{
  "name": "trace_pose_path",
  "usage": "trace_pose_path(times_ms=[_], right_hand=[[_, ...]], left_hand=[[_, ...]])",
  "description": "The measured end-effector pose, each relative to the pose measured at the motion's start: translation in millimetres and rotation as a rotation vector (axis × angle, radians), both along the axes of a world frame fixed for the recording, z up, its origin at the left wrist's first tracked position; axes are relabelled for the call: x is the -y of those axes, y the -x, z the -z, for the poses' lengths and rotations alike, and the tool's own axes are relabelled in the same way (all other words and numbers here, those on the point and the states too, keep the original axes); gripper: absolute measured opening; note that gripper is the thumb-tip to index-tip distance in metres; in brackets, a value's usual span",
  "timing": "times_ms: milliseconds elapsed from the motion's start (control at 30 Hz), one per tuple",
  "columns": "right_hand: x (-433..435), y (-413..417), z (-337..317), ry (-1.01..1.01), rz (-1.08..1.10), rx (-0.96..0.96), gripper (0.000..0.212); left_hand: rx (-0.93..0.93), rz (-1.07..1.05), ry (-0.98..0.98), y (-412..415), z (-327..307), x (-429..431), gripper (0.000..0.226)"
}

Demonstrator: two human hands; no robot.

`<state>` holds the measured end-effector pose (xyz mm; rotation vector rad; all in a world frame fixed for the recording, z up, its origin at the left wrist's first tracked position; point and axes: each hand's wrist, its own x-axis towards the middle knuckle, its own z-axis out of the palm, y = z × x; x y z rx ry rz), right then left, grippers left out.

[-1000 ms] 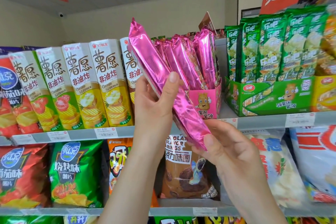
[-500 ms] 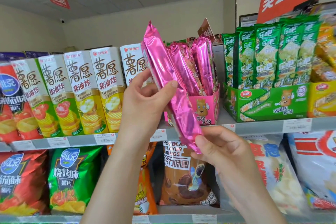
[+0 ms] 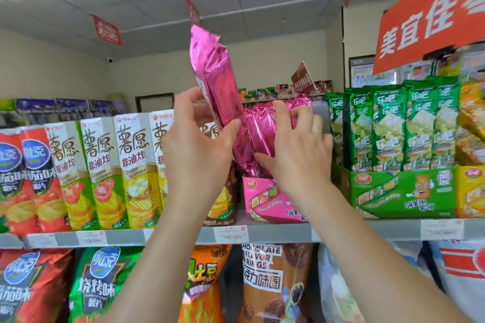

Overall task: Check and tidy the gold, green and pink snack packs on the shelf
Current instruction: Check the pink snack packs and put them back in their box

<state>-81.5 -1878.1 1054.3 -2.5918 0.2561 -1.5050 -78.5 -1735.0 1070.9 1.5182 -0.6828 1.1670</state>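
The left hand (image 3: 195, 149) is gripping a pink snack pack (image 3: 216, 78) upright; the right hand (image 3: 299, 149), its grip open, is touching the pink packs (image 3: 262, 134) in their display box (image 3: 265, 199).

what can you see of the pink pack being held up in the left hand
The pink pack is a long, narrow pouch of shiny metallic pink foil with a crimped top seal. It stands nearly upright, top tilted slightly left, raised above the shelf row. The left hand grips its lower part, thumb on the front. Its bottom end dips toward the other pink packs in the pink display box, where the right hand reaches.
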Motion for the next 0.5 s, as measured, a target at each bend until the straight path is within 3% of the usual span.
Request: trace_pose_path(times_ms=[167, 367, 500], right_hand=[[13.7, -16.9, 1.1, -0.010, 0.026, -0.073, 0.113], [28.6, -6.8, 10.1, -0.037, 0.012, 0.052, 0.105], [39.2, -1.3, 13.3, -0.113, -0.069, 0.135, 0.108]], left_hand=[[-0.015, -0.001, -0.018, -3.4, 0.0, 2.7, 0.054], [-0.005, 0.108, -0.097, -6.7, -2.1, 19.1, 0.092], [-0.058, 0.169, -0.173, -17.7, -4.3, 37.5, 0.103]])
